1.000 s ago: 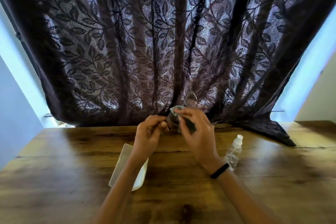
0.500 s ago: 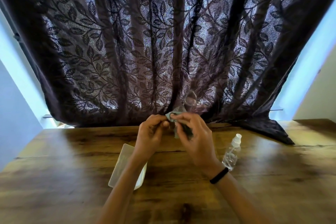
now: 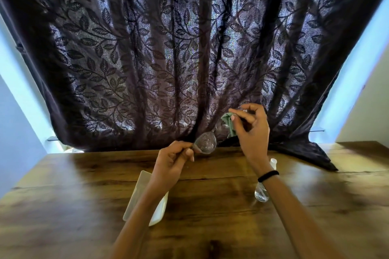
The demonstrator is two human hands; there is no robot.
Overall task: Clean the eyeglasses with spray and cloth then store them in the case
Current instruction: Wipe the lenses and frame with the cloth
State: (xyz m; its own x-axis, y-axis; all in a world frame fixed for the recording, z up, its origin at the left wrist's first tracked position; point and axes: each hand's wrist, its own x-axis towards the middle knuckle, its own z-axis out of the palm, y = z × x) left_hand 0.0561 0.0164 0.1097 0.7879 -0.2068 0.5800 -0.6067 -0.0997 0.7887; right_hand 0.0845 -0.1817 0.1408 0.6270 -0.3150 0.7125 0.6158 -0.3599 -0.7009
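Left hand [image 3: 172, 162] pinches eyeglasses [image 3: 205, 144]; right hand [image 3: 252, 130] holds cloth [image 3: 228, 121].

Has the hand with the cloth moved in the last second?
Yes. The right hand with the green cloth has shifted right, now above the spray bottle on the table, away from the left hand.

One pair of eyeglasses [image 3: 205, 144], one cloth [image 3: 229, 122], one spray bottle [image 3: 261, 192] (partly hidden), one case [image 3: 137, 195], two hands.
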